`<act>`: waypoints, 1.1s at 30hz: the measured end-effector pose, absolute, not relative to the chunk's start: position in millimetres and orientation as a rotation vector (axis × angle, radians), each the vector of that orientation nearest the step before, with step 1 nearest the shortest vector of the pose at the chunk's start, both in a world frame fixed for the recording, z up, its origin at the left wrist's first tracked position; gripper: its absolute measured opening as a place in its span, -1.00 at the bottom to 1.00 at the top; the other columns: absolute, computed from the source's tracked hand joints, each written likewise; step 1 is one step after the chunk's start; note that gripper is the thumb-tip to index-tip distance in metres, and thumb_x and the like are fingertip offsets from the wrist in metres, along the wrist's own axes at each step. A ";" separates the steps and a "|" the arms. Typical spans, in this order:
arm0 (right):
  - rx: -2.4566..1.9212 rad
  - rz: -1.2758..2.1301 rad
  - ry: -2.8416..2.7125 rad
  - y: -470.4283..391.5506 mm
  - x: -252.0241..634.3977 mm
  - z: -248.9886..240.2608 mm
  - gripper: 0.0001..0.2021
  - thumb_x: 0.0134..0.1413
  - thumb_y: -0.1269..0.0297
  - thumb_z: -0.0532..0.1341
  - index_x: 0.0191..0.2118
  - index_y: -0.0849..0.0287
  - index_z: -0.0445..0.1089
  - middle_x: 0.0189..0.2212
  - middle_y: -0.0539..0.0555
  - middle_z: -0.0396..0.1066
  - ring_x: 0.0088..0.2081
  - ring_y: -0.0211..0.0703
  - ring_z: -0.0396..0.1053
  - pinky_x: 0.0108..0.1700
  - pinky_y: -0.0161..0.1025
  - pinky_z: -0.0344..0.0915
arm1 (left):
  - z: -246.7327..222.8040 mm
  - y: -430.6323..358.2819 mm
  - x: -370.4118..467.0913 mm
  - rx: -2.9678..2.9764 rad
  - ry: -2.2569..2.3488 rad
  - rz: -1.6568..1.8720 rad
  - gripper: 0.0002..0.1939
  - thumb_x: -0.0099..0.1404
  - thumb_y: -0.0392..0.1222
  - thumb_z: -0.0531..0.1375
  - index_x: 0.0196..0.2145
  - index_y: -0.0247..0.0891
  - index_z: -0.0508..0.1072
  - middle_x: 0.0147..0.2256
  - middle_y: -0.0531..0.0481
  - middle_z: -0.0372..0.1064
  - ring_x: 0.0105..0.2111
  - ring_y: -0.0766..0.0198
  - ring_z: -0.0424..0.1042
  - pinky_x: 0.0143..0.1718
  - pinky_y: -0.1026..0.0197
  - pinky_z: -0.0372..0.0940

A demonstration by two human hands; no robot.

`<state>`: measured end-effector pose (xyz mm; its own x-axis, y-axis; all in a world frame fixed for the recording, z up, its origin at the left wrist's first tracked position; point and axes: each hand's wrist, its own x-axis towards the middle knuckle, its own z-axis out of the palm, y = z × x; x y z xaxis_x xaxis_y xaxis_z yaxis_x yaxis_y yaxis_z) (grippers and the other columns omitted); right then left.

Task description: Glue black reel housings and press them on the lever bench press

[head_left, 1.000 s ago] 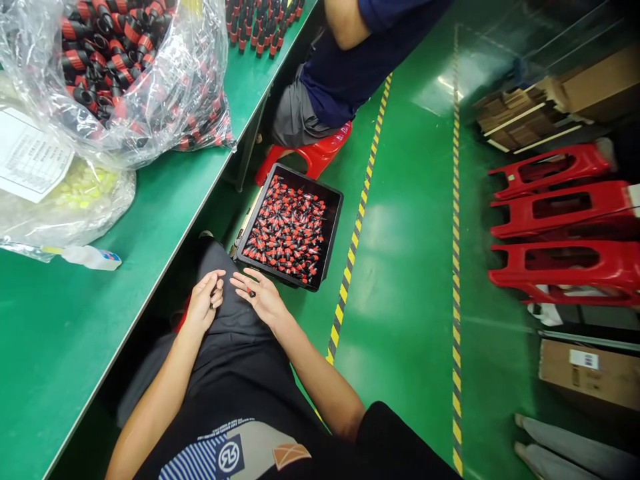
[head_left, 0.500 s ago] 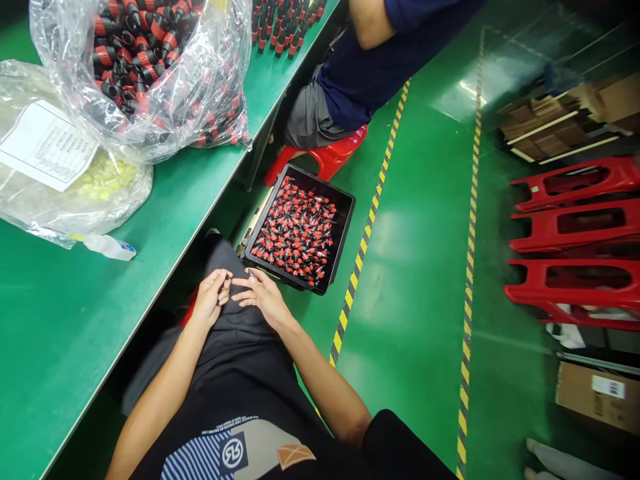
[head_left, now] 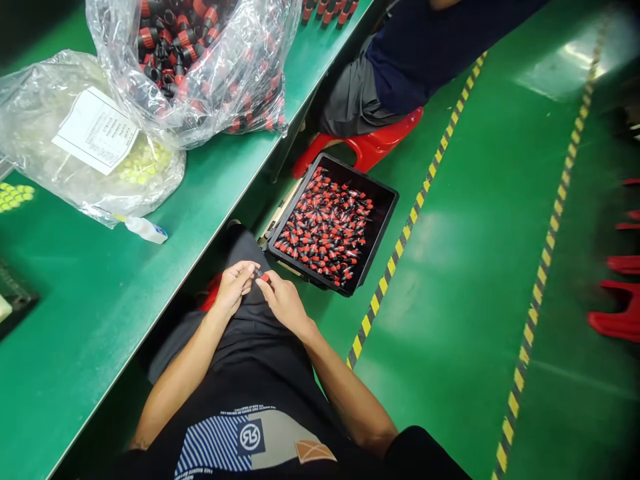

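Over the lap, the right hand (head_left: pixel 284 301) closes thumb and fingers on a small red-and-black piece (head_left: pixel 265 278). The left hand (head_left: pixel 235 288) narrows to a pinch at its dark end; I cannot tell whether it grips something separate. From the hands, a black tray (head_left: pixel 384 230) of similar pieces sits near, at two o'clock. On the green table (head_left: pixel 125 293), a white tube (head_left: pixel 146 230) lies at ten. Farther out, a clear bag (head_left: pixel 235 80) of larger red-and-black parts stands between eleven and twelve; a seated person (head_left: pixel 410 57) is at one.
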<state>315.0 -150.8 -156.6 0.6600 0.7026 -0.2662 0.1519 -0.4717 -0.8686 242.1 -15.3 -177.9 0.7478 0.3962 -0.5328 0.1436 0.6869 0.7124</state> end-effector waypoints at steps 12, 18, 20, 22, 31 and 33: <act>-0.809 1.549 0.028 -151.5 324.8 -142.2 -0.49 0.23 -0.28 0.23 -0.41 0.04 0.13 -0.73 -0.25 -0.15 -0.73 -0.38 -0.25 -0.63 -0.34 -0.15 | -168.6 -11.5 244.3 0.881 0.534 -0.060 -0.55 0.15 0.09 0.51 -0.27 -0.41 0.66 -0.64 0.14 0.16 -0.65 0.52 -0.04 -0.62 0.38 -0.20; -0.757 1.001 0.233 -145.6 387.5 -144.2 -0.65 0.42 -0.05 0.14 -0.30 0.09 0.31 -0.61 -0.18 -0.02 -0.64 -0.34 -0.11 -0.61 -0.41 0.07 | -198.0 -7.9 243.4 0.169 0.952 0.155 -0.94 0.33 -0.35 0.31 -0.26 -0.40 0.50 -0.52 0.15 0.16 -0.68 0.54 0.01 -0.72 0.43 -0.13; -0.774 0.928 0.222 -141.8 408.4 -150.1 -0.66 0.40 -0.08 0.17 -0.25 0.10 0.36 -0.58 -0.17 0.03 -0.62 -0.36 -0.04 -0.59 -0.44 0.12 | -210.0 2.8 236.7 0.123 0.988 0.237 -0.92 0.41 -0.41 0.17 -0.27 -0.39 0.44 -0.48 0.11 0.21 -0.67 0.53 0.10 -0.72 0.45 -0.06; -0.878 0.895 0.164 -133.0 425.2 -150.4 -0.64 0.30 -0.13 0.27 -0.24 0.11 0.40 -0.57 -0.16 0.07 -0.60 -0.37 0.03 -0.58 -0.44 0.15 | -220.7 13.7 226.0 0.075 1.016 0.305 -0.85 0.46 -0.44 0.08 -0.27 -0.39 0.41 -0.46 0.07 0.25 -0.66 0.52 0.17 -0.71 0.46 0.02; -1.599 0.052 -1.039 21.4 478.9 1.8 -0.76 0.37 0.09 0.19 -0.15 0.09 0.54 -0.20 0.10 0.51 -0.17 -0.09 0.44 -0.11 -0.15 0.41 | -266.1 28.9 198.3 0.042 0.990 0.389 -0.82 0.51 -0.40 0.03 -0.26 -0.32 0.37 -0.50 0.14 0.15 -0.73 0.58 -0.08 -0.75 0.48 -0.17; -1.798 -0.148 -1.360 77.8 500.5 32.4 -0.77 0.38 0.26 0.12 -0.04 0.13 0.51 -0.03 0.19 0.49 0.04 0.03 0.42 0.12 -0.03 0.36 | -273.3 31.6 199.3 0.069 0.992 0.381 -0.81 0.50 -0.40 0.04 -0.29 -0.30 0.36 -0.52 0.15 0.12 -0.74 0.59 -0.10 -0.74 0.48 -0.20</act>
